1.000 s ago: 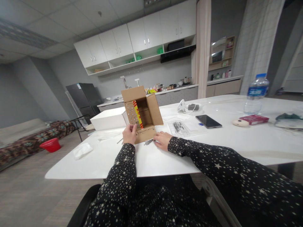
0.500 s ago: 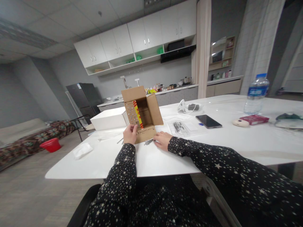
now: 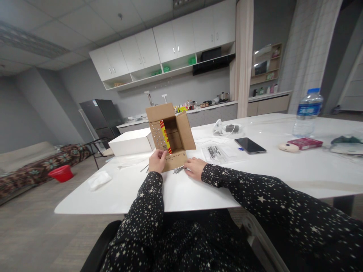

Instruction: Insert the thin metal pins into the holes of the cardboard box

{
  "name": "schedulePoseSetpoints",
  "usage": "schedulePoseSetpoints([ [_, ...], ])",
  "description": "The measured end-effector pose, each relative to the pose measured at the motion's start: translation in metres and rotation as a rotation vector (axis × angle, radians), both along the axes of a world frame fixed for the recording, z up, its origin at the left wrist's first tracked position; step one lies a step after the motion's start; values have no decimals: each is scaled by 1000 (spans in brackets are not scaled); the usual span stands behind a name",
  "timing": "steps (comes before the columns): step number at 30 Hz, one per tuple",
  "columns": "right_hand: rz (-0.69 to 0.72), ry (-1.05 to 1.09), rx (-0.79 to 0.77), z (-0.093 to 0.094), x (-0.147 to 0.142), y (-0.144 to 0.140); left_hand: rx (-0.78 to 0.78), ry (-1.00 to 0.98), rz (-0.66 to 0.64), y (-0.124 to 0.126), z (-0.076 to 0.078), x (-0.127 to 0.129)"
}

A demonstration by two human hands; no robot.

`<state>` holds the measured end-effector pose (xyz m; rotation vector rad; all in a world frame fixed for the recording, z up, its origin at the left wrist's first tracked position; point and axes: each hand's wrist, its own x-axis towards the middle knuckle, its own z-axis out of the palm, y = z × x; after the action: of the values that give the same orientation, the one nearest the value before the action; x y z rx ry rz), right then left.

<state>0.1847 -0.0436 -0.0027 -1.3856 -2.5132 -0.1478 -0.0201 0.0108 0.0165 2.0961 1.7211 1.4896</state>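
An open cardboard box [image 3: 185, 132] stands on the white table in front of me, its opening facing me. Red and yellow tape runs along its left flap [image 3: 156, 132], which is dotted with many small pale heads. My left hand [image 3: 157, 161] is closed at the lower edge of that flap, thumb against fingers; what it pinches is hidden. On the table by the box's front flap [image 3: 173, 162] lies a small bunch of thin metal rods [image 3: 178, 170]. My right hand [image 3: 195, 168] rests palm down beside them, fingers loosely apart, fingertips touching the rod ends.
Left of the box are a white box [image 3: 132, 142] and a crumpled white tissue [image 3: 99, 180]. To the right lie a clear tray of dark small parts [image 3: 217, 153], a phone [image 3: 250, 145], a dark red pack [image 3: 304, 143] and a water bottle [image 3: 307, 113].
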Motion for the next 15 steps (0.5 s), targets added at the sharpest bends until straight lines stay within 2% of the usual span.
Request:
schedulePoseSetpoints([
  [15, -3, -2, 3, 0, 0, 0, -18, 41, -2, 3, -2, -1],
])
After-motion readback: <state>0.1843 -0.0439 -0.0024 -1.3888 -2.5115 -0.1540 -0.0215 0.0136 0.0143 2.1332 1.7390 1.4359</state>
